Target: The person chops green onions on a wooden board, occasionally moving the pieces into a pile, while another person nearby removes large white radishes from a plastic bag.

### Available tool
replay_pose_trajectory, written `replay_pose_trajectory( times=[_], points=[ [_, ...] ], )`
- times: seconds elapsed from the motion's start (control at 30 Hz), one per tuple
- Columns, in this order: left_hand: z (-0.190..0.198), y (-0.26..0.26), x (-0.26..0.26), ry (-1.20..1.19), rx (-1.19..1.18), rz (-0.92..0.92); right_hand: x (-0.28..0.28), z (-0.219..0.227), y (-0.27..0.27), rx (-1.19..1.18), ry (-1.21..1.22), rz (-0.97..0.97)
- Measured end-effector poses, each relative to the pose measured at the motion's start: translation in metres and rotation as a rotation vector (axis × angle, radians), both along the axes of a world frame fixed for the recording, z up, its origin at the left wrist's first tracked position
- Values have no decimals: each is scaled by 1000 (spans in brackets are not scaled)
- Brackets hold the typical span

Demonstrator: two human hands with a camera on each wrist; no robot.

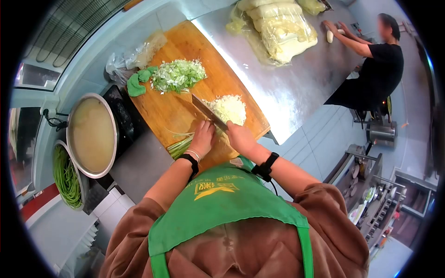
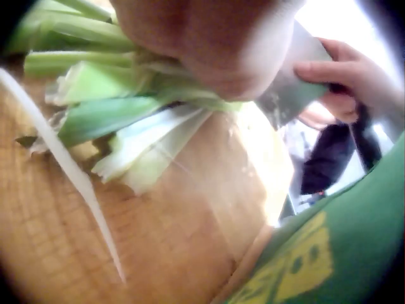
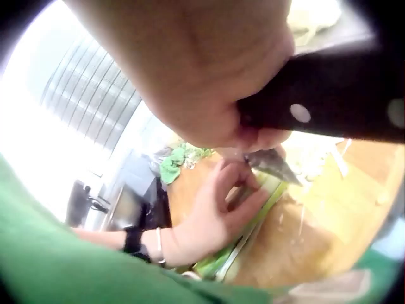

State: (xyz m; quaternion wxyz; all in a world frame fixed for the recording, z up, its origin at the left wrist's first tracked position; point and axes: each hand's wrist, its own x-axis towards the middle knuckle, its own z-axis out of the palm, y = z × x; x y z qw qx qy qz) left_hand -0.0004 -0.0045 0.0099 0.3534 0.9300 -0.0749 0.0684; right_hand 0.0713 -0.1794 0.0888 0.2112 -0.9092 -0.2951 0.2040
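Note:
My right hand (image 1: 241, 139) grips a broad kitchen knife (image 1: 201, 107) by its black riveted handle (image 3: 342, 95). The blade points up and to the left over the wooden cutting board (image 1: 222, 65). Beside the blade, my left hand (image 1: 203, 139) holds down a bundle of green onion stalks (image 1: 178, 147), its fingers bent over them. Cut leafy ends (image 2: 114, 123) stick out from under that hand in the left wrist view. A pile of finely chopped white pieces (image 1: 230, 109) lies just past the knife. Farther back is a heap of chopped green-and-white pieces (image 1: 178, 75).
Left of the board stand a large metal basin (image 1: 113, 139) of cloudy liquid and a bowl of long green vegetables (image 1: 67, 178). A crumpled green cloth (image 1: 136, 85) and clear plastic bag (image 1: 139, 55) lie at the board's far edge. Beyond, plastic-wrapped dough (image 1: 282, 32) rests on a steel table (image 1: 296, 78); another person (image 1: 387, 65) works there.

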Motion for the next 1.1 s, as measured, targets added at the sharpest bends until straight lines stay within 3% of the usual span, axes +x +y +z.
replay_pose_trajectory(
  times=[0.07,0.27,0.37,0.43,0.63,0.73,0.87,0.97,1.1],
  points=[
    [1,-1,-2,36,2,1,-5,1,1,-96,29,14],
    [13,0,-2,-6,-14,-2,6,-19,-4,85,-40,-37],
    [12,3,-4,-2,-26,-17,-4,-2,-7,82,-33,-17],
    [6,2,-4,-6,-36,-20,-14,2,-5,-99,-27,-6],
    [7,0,-8,49,14,3,7,-14,17,19,-29,-3],
    [6,3,-4,-27,-38,8,-1,4,5,21,-12,23],
    [6,-2,-8,30,-16,3,-9,-4,10,-65,-28,-14],
    [6,1,-9,11,-7,-2,0,-15,17,59,-22,-19],
    [5,1,-7,-2,-58,13,-5,4,8,-18,32,9]
  ],
)
